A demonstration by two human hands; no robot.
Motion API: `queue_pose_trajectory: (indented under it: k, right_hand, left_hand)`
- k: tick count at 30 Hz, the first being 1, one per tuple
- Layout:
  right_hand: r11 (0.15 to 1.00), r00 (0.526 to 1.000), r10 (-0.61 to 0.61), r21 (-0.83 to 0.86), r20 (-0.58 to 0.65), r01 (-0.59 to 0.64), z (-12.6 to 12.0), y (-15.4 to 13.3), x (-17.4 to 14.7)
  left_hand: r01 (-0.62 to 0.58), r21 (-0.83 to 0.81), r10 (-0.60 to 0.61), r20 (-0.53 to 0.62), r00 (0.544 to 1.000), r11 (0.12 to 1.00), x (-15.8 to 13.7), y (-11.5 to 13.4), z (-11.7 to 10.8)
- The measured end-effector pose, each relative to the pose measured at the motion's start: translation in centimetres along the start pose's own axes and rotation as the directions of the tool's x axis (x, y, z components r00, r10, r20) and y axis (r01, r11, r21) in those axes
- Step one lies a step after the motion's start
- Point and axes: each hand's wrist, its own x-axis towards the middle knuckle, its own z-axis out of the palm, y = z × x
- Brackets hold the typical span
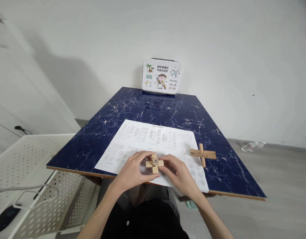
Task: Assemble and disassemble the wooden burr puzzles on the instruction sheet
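Note:
Between my two hands sits a small wooden burr puzzle (155,162), cross-shaped, with a dark mark on its raised middle block. My left hand (135,168) curves around it, fingertips on its far end and thumb at its near end. From the other side, my right hand (177,172) pinches the puzzle's right arm between thumb and fingers. Beneath both hands lies a printed instruction sheet (138,139) with rows of grey diagrams. Another wooden cross (209,154), made of a flat bar and a thinner stick, rests partly on the sheet's right edge, apart from my hands.
A white cartoon-printed case (161,76) stands at the back of the blue marbled table (153,108), against the wall. On the left is a white perforated shelf (36,152) with a cable and a black computer mouse (6,218). The table's front edge is close to my body.

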Motion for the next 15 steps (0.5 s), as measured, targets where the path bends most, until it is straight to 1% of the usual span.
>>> queue_pose_trajectory:
  k: [2, 4, 6, 7, 9, 10, 11, 12, 13, 15]
  right_hand:
    - [0.997, 0.999, -0.051, -0.060, -0.013, 0.050, 0.1, -0.1, -0.1]
    - [0.976, 0.989, -0.140, -0.178, -0.055, 0.129, 0.1, -0.2, -0.3]
    - [0.922, 0.968, -0.238, -0.331, -0.084, 0.198, 0.3, -0.5, -0.5]
    - [0.889, 0.958, -0.275, -0.401, -0.080, 0.222, 0.3, -0.7, -0.5]
    - [0.833, 0.949, -0.311, -0.494, -0.048, 0.248, 0.4, -1.2, -0.7]
    - [0.822, 0.950, -0.310, -0.511, -0.033, 0.250, 0.4, -1.5, -0.7]
    - [0.830, 0.955, -0.295, -0.504, -0.031, 0.239, 0.4, -1.8, -0.8]
    - [0.855, 0.964, -0.263, -0.474, -0.045, 0.211, 0.3, -2.1, -0.9]
    - [0.893, 0.973, -0.218, -0.416, -0.071, 0.170, 0.1, -2.5, -0.9]
    - [0.971, 0.990, -0.096, -0.228, -0.100, 0.071, -0.3, -3.0, -1.0]
  left_hand:
    - [-0.010, 0.002, 0.010, -0.003, 1.000, 1.000, -0.1, 0.0, 0.0]
    - [-0.047, 0.022, 0.048, -0.018, 0.999, 0.999, -0.1, 0.0, 0.0]
    - [-0.116, 0.070, 0.119, -0.038, 0.992, 0.991, -0.1, 0.3, 0.1]
    - [-0.158, 0.105, 0.163, -0.048, 0.985, 0.982, 0.0, 0.5, 0.2]
    - [-0.241, 0.178, 0.254, -0.058, 0.965, 0.954, 0.1, 1.1, 0.3]
    - [-0.274, 0.207, 0.291, -0.056, 0.955, 0.939, 0.2, 1.4, 0.3]
    - [-0.297, 0.226, 0.316, -0.055, 0.947, 0.928, 0.3, 1.7, 0.2]
    - [-0.309, 0.231, 0.330, -0.055, 0.943, 0.923, 0.4, 2.0, 0.1]
    - [-0.311, 0.221, 0.331, -0.059, 0.942, 0.924, 0.4, 2.2, 0.0]
    - [-0.294, 0.154, 0.307, -0.068, 0.949, 0.943, 0.4, 2.3, -0.3]
